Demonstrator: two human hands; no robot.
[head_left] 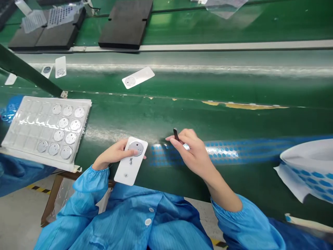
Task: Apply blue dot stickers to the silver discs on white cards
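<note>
My left hand (pixel 111 155) grips a white rectangular card (pixel 128 166) with a round silver disc (pixel 135 148) on its upper end, held over the near edge of the green bench. My right hand (pixel 192 152) is closed in a pinch on a small dark tool (pixel 176 134), probably tweezers, its tip over a strip of blue dot stickers (pixel 234 151) lying on the bench. The two hands are a short gap apart.
A clear blister tray (pixel 26 128) holding several silver discs sits at the left. Similar white cards (pixel 138 77) (pixel 60 66) lie on the green conveyor (pixel 208 86). Dark foam blocks (pixel 125 24) are at the back. A roll of sticker sheet (pixel 309 166) lies at the right.
</note>
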